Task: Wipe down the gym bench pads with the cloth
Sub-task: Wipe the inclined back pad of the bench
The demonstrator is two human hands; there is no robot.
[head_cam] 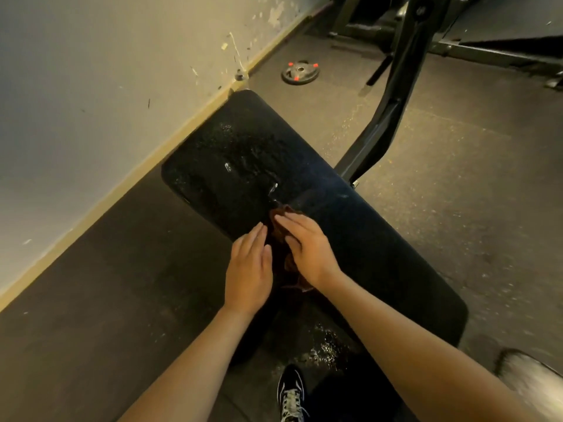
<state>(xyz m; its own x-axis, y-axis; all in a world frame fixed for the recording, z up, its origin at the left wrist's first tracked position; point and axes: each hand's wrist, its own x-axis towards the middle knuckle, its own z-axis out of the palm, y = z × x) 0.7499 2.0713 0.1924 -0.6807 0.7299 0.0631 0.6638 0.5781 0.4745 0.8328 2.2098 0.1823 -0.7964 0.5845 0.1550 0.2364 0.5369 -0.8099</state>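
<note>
A long black bench pad (365,239) runs from the wall at the upper left toward the lower right, its far half speckled with wet droplets. A dark brown cloth (278,236) lies crumpled on the pad near its left edge. My right hand (307,248) lies flat on the cloth with fingers straight, pressing it onto the pad. My left hand (249,269) rests beside it on the cloth's left side, fingers straight and together. Most of the cloth is hidden under and between the two hands.
A beige wall (91,102) borders the bench on the left. A weight plate (300,72) lies on the rubber floor behind. A black machine frame (396,86) stands at the bench's right. My shoe (291,394) is below, near a wet patch on the floor.
</note>
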